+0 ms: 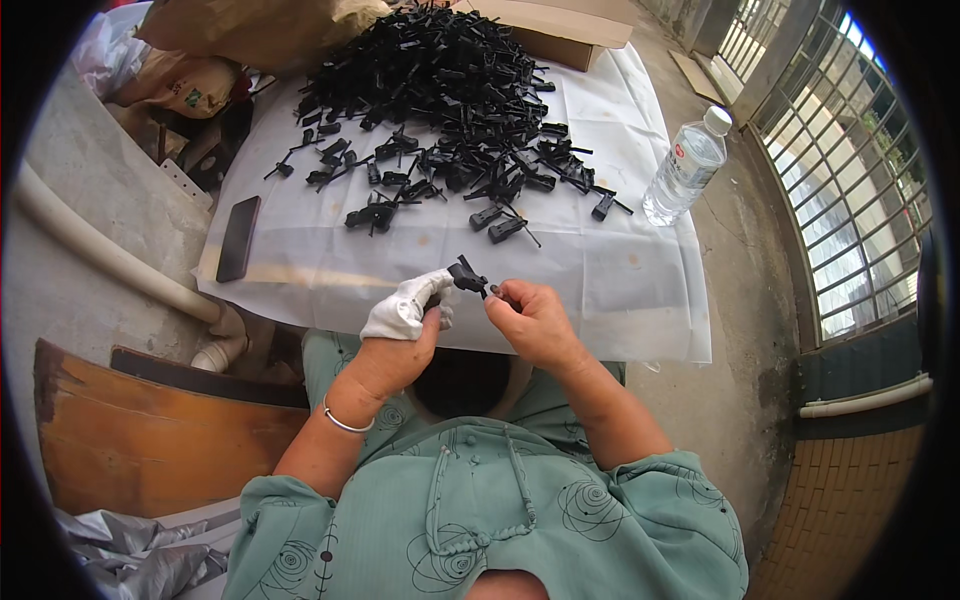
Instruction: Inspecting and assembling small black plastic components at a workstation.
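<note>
Just past the near edge of a table covered in white plastic sheeting (620,270), my two hands come together around a small black plastic part (467,276). My left hand (408,308) wears a white glove with the thumb and a fingertip bare, and is closed on one side of the part. With thumb and forefinger, my bare right hand (532,318) pinches the part's thin lower end. Similar black parts (505,228), each with a thin stem, lie loose a little beyond my hands. A large heap of them (430,90) covers the far half of the table.
A dark phone (238,238) lies at the table's left edge. On the right stands a clear water bottle (686,170) with a white cap. Behind the heap are a cardboard box (560,35) and brown bags (240,35). A pipe (110,245) runs along the left wall.
</note>
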`<action>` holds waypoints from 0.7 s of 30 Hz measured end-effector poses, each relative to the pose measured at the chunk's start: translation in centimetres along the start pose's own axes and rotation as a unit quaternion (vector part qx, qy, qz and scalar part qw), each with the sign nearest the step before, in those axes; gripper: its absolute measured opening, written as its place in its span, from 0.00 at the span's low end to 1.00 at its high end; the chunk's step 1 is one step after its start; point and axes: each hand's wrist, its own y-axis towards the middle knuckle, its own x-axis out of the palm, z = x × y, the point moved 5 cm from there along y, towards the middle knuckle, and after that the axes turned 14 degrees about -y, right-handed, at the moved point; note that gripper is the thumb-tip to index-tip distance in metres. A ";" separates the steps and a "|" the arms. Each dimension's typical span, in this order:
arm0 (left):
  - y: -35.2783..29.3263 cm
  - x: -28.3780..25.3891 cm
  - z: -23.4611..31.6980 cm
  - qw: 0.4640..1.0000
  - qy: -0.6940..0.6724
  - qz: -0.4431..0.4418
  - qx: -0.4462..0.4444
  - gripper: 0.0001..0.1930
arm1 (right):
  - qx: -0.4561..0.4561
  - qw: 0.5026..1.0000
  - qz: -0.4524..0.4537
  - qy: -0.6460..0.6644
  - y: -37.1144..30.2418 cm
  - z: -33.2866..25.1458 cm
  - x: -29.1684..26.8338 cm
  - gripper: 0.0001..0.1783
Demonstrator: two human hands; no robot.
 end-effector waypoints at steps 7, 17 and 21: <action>-0.3 0.3 -1.2 0.996 0.039 -0.075 0.005 0.13 | 0.006 1.000 0.006 0.018 -0.1 0.1 0.0 0.12; -0.5 -0.1 -0.1 0.991 -0.040 0.035 0.125 0.18 | 0.008 0.997 -0.067 0.025 -0.7 -0.1 1.6 0.12; -0.2 0.5 -0.7 0.981 -0.181 0.024 0.072 0.17 | -0.051 0.988 -0.096 0.105 -1.6 -2.5 2.0 0.11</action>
